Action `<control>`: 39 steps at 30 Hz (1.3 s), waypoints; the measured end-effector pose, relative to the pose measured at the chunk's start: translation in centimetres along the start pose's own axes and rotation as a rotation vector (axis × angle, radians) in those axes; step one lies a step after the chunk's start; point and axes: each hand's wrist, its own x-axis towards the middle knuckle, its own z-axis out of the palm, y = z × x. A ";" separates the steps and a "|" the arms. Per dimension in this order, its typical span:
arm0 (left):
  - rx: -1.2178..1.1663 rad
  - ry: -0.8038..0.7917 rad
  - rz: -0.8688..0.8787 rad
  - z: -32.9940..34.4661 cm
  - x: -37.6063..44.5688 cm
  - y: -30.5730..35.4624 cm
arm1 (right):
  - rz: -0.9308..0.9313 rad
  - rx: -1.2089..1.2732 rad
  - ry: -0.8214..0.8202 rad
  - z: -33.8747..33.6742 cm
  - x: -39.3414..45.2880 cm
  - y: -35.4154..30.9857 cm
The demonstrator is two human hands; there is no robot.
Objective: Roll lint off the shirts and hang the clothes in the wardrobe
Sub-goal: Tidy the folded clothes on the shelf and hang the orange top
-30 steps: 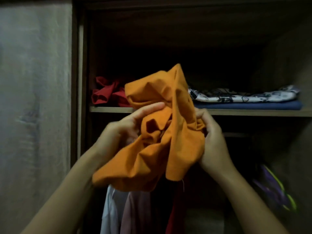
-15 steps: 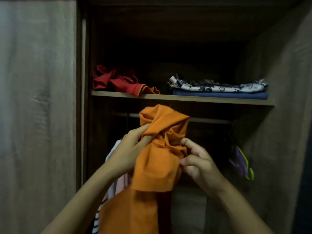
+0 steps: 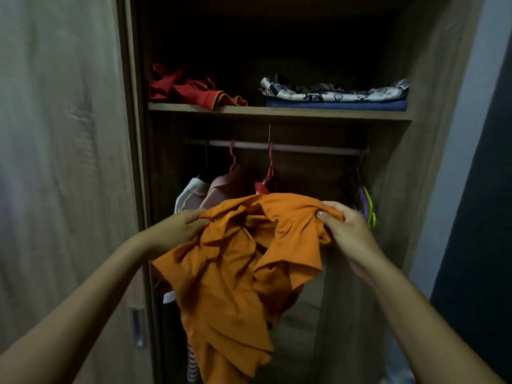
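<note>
Both hands, left (image 3: pixel 185 223) and right (image 3: pixel 339 225), grip the bunched orange shirt (image 3: pixel 243 261) mid-frame (no hanger inside); its trailing folds could snag hung clothes.

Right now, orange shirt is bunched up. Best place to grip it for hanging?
Grip the orange shirt along its top edge, from above and outside, as the left hand and right hand do. The rest hangs crumpled below, so spreading the top edge likely exposes the neck opening.

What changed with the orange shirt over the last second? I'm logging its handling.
Both hands moved apart and down: the left hand and right hand spread the bunched shirt open below the rail. Both kept their grip; the shelf piles stayed put.
</note>
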 end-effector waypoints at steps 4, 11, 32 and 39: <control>0.137 0.069 -0.078 -0.5 -0.7 -1.3 | 0.045 -0.054 0.037 -0.5 -0.4 -0.2; -0.075 0.388 -0.005 -3.0 -1.3 -1.6 | 0.081 -0.079 0.006 2.2 -0.4 -1.6; 0.011 0.259 0.496 5.0 0.5 -0.2 | 0.097 0.234 -0.230 8.8 -3.5 0.8; -0.204 0.435 0.382 1.0 2.4 0.4 | 0.179 -0.409 -0.328 11.7 -6.2 5.4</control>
